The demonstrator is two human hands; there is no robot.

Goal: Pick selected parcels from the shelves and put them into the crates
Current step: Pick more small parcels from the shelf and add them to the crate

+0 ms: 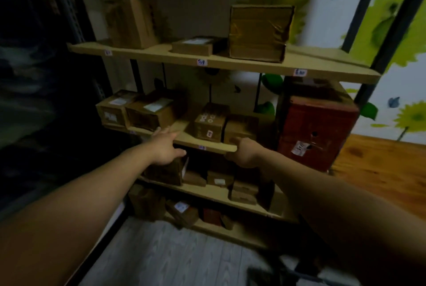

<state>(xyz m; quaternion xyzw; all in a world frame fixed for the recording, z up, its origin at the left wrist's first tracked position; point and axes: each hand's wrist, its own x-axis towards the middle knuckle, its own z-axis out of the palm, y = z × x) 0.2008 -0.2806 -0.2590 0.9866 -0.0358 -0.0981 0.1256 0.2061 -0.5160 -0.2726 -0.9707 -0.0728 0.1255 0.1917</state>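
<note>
A cardboard shelving unit [221, 64] holds brown parcels on several levels. My left hand [164, 147] is stretched out at the front edge of the second shelf [207, 143], fingers apart, holding nothing. My right hand [245, 152] is at the same edge, just below a small brown box [239, 127]; its fingers curl loosely and its far side is hidden. A box with round stickers [208, 123] stands between the hands. Under the left hand, on the third shelf, sits a dark brown parcel [164, 173]. No crate is visible.
A large red-brown box [317, 131] stands at the right end of the second shelf. A big taped box [260, 32] and a tall carton [130, 20] sit on the top shelf. Dark racking fills the left. Grey floor [175, 253] lies below.
</note>
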